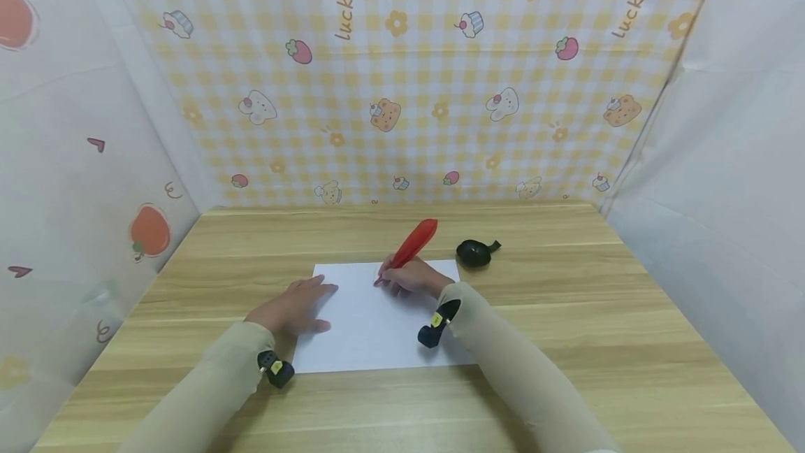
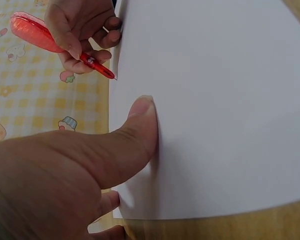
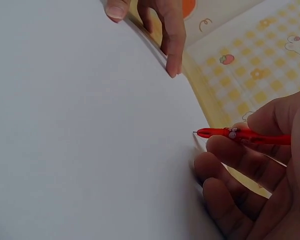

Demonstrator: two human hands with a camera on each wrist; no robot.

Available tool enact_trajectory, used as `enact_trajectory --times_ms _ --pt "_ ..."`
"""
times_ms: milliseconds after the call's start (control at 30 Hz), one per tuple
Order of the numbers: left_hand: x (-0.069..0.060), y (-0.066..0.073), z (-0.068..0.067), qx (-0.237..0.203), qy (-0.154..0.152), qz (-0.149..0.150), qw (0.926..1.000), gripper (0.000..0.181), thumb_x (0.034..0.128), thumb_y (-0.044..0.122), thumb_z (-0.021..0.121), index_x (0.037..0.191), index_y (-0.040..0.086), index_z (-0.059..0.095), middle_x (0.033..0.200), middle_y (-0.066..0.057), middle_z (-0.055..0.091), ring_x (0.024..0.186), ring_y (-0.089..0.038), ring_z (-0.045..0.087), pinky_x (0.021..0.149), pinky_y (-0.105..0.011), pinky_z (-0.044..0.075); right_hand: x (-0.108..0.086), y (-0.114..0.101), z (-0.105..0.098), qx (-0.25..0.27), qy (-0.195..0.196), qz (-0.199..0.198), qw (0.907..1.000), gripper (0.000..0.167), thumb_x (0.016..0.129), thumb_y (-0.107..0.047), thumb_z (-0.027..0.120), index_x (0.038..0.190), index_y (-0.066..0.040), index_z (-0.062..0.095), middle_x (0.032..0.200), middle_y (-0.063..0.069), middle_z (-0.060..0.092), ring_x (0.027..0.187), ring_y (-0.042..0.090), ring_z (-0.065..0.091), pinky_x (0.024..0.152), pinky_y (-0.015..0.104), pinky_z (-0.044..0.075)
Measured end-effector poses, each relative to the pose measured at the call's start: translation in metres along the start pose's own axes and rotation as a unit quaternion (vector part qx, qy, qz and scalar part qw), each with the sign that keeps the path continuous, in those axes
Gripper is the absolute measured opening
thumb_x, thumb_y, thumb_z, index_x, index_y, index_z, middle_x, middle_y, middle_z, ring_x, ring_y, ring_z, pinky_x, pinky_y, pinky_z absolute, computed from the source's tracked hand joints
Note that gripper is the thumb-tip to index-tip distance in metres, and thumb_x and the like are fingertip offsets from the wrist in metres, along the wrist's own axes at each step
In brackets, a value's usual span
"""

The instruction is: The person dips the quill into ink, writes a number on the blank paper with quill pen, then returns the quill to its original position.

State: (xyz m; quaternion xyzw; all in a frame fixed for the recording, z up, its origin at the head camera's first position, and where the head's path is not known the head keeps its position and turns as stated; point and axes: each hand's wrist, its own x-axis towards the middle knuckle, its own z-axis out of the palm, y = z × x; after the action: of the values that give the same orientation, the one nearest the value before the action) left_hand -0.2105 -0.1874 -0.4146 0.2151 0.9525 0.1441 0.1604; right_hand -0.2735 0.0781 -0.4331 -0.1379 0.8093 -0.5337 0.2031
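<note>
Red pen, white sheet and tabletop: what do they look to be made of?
The red pen seems to be glossy plastic, going by its highlights; its wide end could be another material. The white sheet seems to be matte paper: thin, flat, no shine. The tabletop shows wood grain and looks smooth; solid wood or laminate, I can't tell.

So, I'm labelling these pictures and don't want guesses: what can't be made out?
Head: what the black object is; too small.
Head: paper, part of its right edge; covered by the right sleeve.
Left wrist: one end of the paper; cut off by the top edge.
Right wrist: top of the red pen; hidden by the right hand.
</note>
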Motion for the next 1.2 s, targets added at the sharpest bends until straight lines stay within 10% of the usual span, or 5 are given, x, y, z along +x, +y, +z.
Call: enact_trajectory --times_ms 1200 --pt "0.001 0.002 -0.002 -0.005 -0.002 -0.008 1.0 0.07 0.0864 0.03 0.073 0.145 0.008 0.043 0.154 -0.027 0.024 0.138 -0.051 0.021 0.107 -0.065 0.024 -0.012 0.0 0.004 0.008 -0.025 -0.002 0.9997 0.01 0.093 -0.01 0.058 0.096 -0.005 0.066 0.085 0.006 0.072 0.063 0.017 0.063 0.054 0.025 0.049"
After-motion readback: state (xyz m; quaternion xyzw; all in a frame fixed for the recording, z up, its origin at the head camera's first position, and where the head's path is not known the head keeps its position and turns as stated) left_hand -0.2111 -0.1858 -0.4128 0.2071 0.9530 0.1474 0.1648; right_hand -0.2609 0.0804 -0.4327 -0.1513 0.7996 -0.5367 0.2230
